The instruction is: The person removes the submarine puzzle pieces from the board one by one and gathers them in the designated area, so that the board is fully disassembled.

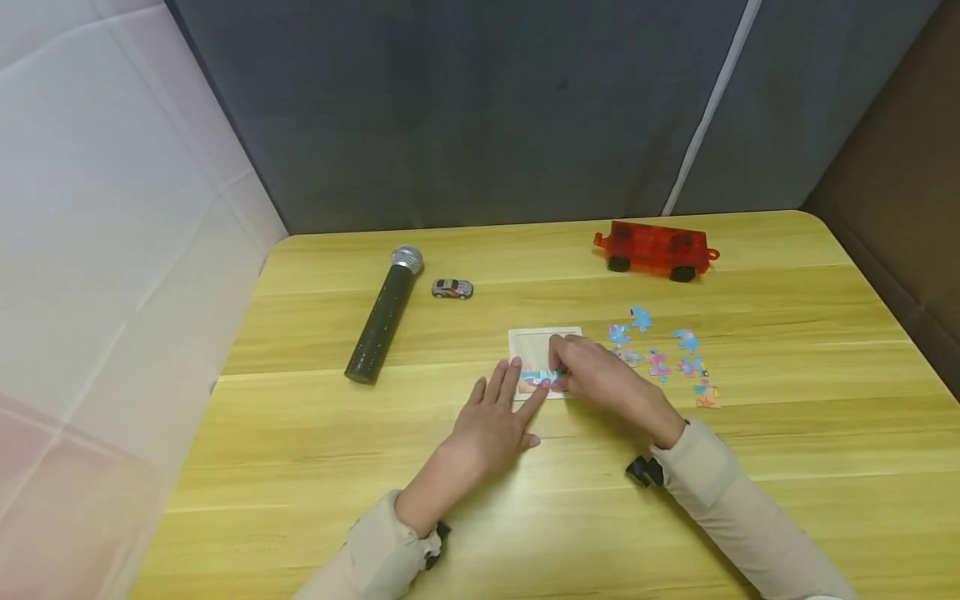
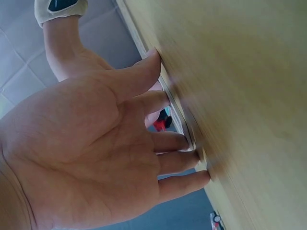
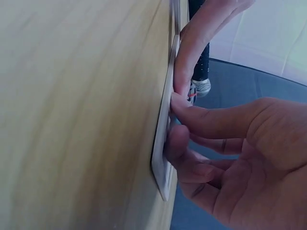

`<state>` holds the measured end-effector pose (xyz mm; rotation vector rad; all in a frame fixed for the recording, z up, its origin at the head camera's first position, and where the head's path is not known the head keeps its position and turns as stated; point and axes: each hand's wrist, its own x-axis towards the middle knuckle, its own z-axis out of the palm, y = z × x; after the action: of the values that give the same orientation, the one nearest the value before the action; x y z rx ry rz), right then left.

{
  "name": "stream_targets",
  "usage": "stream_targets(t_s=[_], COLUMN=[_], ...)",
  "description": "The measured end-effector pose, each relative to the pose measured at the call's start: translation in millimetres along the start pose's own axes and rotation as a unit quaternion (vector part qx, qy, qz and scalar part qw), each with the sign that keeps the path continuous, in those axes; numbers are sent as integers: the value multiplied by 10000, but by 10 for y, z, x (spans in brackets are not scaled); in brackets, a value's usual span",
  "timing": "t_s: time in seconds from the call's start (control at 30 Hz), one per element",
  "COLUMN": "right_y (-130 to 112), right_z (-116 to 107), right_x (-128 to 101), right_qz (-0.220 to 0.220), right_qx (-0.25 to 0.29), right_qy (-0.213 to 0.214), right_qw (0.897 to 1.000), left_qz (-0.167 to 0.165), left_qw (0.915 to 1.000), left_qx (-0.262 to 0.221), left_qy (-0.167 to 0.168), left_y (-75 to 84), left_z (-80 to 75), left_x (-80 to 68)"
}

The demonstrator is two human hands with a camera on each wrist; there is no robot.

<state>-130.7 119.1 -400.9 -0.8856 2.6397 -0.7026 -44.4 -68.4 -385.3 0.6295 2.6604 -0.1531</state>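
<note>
A small puzzle tray (image 1: 525,333) with a pale rim lies on the table. Joined puzzle pieces (image 1: 531,381) in blue, pink and orange fill part of its near side. My left hand (image 1: 491,429) rests with straight, spread fingers at the tray's left and near edges, its index fingertip on the joined pieces. Over the tray's right part, my right hand (image 1: 603,379) bends its fingers and pinches a puzzle piece (image 3: 174,120), mostly hidden by thumb and fingertips. In the left wrist view the left palm faces the camera, fingertips down on the surface.
Several loose puzzle pieces (image 1: 658,364) are scattered right of the tray. Behind them stands a red toy wagon (image 1: 656,248). A black microphone (image 1: 382,321) and a small toy car (image 1: 452,289) lie at the back left. A grey partition (image 1: 465,117) borders the table's far edge.
</note>
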Motion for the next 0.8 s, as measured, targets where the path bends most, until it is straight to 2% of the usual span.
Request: stream_targets(t_s=[0.17,0.33,0.4,0.47,0.53,0.6,0.8], right_y=[174,474,569,639,694,725,701], right_z=[-121,-530,-688,-799,-865,-894,-861], right_x=[22,-145,-247,-335,-399,-434,-437], right_qz=[137,404,456,531,639,800,1252], right_qx=[847,1549,1711,1841,1814,1673,811], right_qy=[-151,-146,-560,-1195,-1734,-2028,-2069], right_qw=[9962,9870,9826,9742,9659,9615,9669], left_qz=[-38,-43,-77,-104,-124,-138,-161], left_qw=[10000,9999,9999,9999,9999,9998,9995], left_qx=[-23,-106,-62,-34,-65,-89,-247], left_qy=[-10,19,47,67,83,94,143], left_y=[16,26,15,-2,-20,-37,-64], left_z=[0,18,26,35,36,37,37], left_x=[4,16,13,5,-8,-20,-51])
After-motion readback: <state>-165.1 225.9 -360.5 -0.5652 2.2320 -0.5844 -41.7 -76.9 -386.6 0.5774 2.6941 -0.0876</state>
